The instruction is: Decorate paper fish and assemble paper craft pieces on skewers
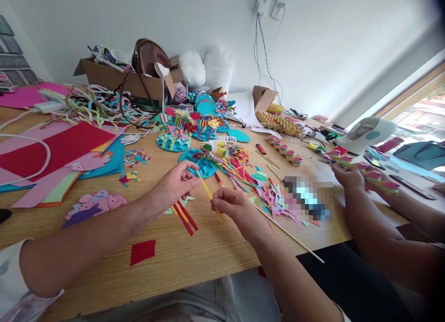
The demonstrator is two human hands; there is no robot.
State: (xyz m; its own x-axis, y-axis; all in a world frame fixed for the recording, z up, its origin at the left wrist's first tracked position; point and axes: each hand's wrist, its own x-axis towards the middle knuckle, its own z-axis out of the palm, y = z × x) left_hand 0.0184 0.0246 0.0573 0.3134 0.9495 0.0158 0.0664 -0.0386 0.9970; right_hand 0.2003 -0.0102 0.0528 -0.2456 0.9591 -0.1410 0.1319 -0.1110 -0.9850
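Note:
A narrow yellow paper strip (pixel 206 185) runs slantwise between my two hands above the table. My left hand (pixel 181 180) pinches its upper end, and my right hand (pixel 229 203) pinches it lower down, with a short end hanging below the fingers. Beneath my left hand lie several red and yellow paper strips (pixel 186 217), partly hidden by it. A red paper piece (pixel 143 253) rests nearer the table's front edge. Behind my hands is a round blue paper base (pixel 201 170) with wavy blue paper on it.
Coloured paper sheets (pixel 69 148) and paper fish (pixel 97 202) lie left. Paper scraps (pixel 274 196), glue bottles (pixel 220 150) and a wooden stick (pixel 288 233) lie right of centre. Another person's hands (pixel 351 180) hold a paper craft (pixel 373 176) at far right. A cardboard box (pixel 114 80) stands behind.

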